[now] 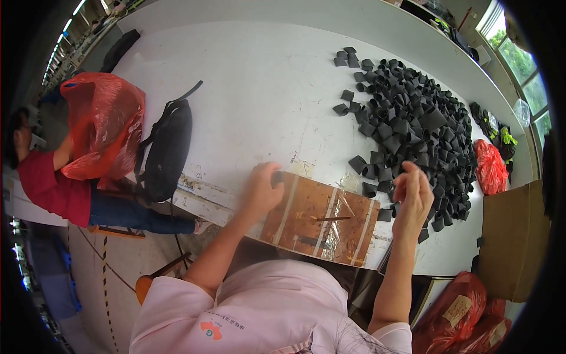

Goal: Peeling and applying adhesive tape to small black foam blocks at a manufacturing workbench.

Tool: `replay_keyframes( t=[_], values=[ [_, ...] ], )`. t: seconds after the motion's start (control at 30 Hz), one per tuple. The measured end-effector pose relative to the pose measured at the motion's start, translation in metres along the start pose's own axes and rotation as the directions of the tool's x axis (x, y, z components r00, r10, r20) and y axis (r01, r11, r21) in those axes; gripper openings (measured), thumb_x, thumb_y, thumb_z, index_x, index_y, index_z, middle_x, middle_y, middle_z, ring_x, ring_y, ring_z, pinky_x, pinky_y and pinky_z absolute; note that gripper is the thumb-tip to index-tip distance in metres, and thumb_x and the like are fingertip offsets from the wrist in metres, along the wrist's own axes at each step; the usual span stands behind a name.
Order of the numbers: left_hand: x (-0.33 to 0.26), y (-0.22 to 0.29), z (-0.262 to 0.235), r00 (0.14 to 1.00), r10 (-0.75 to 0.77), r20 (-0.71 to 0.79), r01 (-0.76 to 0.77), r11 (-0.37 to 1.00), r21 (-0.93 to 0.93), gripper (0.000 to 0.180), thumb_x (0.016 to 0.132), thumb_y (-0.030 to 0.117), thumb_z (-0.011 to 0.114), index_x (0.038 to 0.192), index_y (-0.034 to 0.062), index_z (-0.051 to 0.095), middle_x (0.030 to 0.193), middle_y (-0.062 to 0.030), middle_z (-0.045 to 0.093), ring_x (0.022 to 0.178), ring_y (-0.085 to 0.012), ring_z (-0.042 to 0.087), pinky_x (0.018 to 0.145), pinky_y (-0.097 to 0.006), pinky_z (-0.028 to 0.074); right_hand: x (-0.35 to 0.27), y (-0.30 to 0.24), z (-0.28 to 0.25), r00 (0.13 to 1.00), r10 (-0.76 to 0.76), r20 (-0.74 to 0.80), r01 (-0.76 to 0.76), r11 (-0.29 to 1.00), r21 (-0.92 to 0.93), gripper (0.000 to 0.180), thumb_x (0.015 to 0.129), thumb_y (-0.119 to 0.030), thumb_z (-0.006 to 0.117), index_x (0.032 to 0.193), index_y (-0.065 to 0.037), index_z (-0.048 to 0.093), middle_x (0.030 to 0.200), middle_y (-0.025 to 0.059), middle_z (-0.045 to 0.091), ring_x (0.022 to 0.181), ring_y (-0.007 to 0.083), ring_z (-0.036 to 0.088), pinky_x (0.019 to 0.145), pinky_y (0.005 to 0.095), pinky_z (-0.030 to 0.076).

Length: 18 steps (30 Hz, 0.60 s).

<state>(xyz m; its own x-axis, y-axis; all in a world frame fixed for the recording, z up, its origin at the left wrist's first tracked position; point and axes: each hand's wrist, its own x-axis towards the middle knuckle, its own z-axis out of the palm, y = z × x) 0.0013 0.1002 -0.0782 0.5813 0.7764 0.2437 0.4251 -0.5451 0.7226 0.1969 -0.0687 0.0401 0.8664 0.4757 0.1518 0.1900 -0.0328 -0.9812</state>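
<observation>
A brown board (pixel 300 206) with strips of clear tape lies at the table's near edge in front of me. A thin brown stick-like tool (pixel 333 219) rests on it. My left hand (pixel 262 190), smeared by motion, is at the board's upper left corner, its thumb and fingers closed round a small black piece (pixel 277 176), partly hidden. My right hand (pixel 413 197) is raised right of the board, beside a large heap of short black fabric loops (pixel 407 118). Its fingers are loosely bent and apart, with nothing visible in them.
A black bag (pixel 168 150) and a red plastic bag (pixel 106 118) are on the left, with a seated person (pixel 53 177) beyond. On the right are another red bag (pixel 490 166), a cardboard box (pixel 513 242) and red sacks (pixel 457 312) below. A raised ledge (pixel 295 10) borders the table's far side.
</observation>
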Motion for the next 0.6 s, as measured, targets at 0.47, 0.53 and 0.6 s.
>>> replay_keyframes(
  t=[0.47,0.53,0.6],
  values=[
    [-0.016,0.019,-0.01,0.912,0.365,-0.185,-0.359,0.931,0.067,0.014,0.064,-0.003,0.063,0.075,0.0035,0.058,0.088,-0.0102,0.052,0.079,-0.0269,0.049,0.062,-0.033,0.043,-0.11,0.029,0.029,0.692,0.348,0.632,-0.361,0.925,-0.114,0.028,0.088,-0.025,0.051,0.087,0.002,0.059,0.065,0.0023,0.055,0.056,0.0061,0.049,0.051,0.0185,0.04],
    [-0.029,0.03,-0.025,0.813,0.57,-0.115,-0.566,0.821,0.07,0.021,0.059,-0.003,0.066,0.077,0.0064,0.06,0.095,-0.0093,0.051,0.085,-0.0253,0.049,0.063,-0.032,0.044,-0.107,0.025,0.043,0.633,0.462,0.621,-0.532,0.842,-0.084,0.03,0.087,-0.028,0.051,0.086,0.001,0.059,0.067,0.0031,0.057,0.057,0.0078,0.051,0.052,0.0197,0.043],
    [-0.05,0.033,-0.028,0.797,0.604,-0.021,-0.603,0.792,-0.09,0.023,0.057,-0.003,0.066,0.077,0.0065,0.061,0.096,-0.0085,0.051,0.086,-0.0254,0.049,0.066,-0.032,0.044,-0.108,0.03,0.056,0.598,0.506,0.622,-0.742,0.643,0.19,0.03,0.089,-0.024,0.047,0.092,0.004,0.055,0.071,0.0039,0.058,0.059,0.0095,0.053,0.053,0.0198,0.043]
  ],
)
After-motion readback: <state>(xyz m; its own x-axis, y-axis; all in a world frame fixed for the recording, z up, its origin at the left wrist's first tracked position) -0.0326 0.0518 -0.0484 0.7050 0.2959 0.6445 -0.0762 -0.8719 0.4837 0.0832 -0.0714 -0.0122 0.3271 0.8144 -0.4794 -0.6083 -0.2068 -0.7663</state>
